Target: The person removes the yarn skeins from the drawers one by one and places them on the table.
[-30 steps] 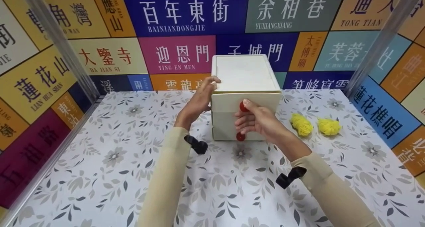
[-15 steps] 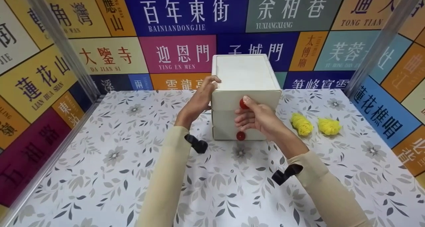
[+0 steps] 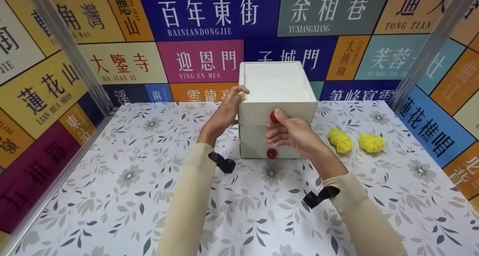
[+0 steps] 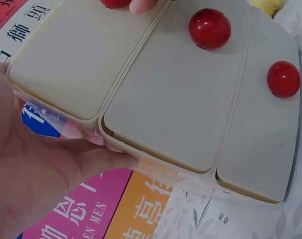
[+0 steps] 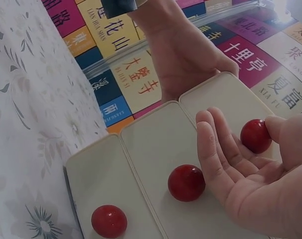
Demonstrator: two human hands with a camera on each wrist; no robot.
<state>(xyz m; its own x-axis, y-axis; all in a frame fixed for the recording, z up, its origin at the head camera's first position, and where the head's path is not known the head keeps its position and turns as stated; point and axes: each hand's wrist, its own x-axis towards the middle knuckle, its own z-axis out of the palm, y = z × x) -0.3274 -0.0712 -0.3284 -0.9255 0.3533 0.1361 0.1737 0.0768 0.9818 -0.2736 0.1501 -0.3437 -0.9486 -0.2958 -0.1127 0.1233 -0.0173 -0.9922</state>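
A white drawer box (image 3: 277, 82) stands on the table with its drawer fronts facing me. Red ball knobs mark its three drawers; the middle knob (image 4: 210, 29) and the bottom knob (image 3: 271, 153) are untouched. My right hand (image 3: 293, 134) has the top knob (image 5: 256, 136) between thumb and index finger, the other fingers loosely bent in front of the fronts. That top drawer (image 3: 256, 113) lies flush with the box. At the box's left side, my left hand (image 3: 224, 112) grips the upper edge, fingers bent over the top and thumb (image 4: 108, 158) along the side wall.
Two yellow yarn bundles (image 3: 340, 140) lie side by side to the right of the box. A flower-patterned cloth (image 3: 179, 218) covers the table. Walls of coloured sign panels (image 3: 206, 12) rise behind and at both sides, with clear posts (image 3: 71, 50) at the corners.
The top drawer, slightly out with a thin gap above its front, has been pushed in flush by my right hand. My left hand stays in place on the box.
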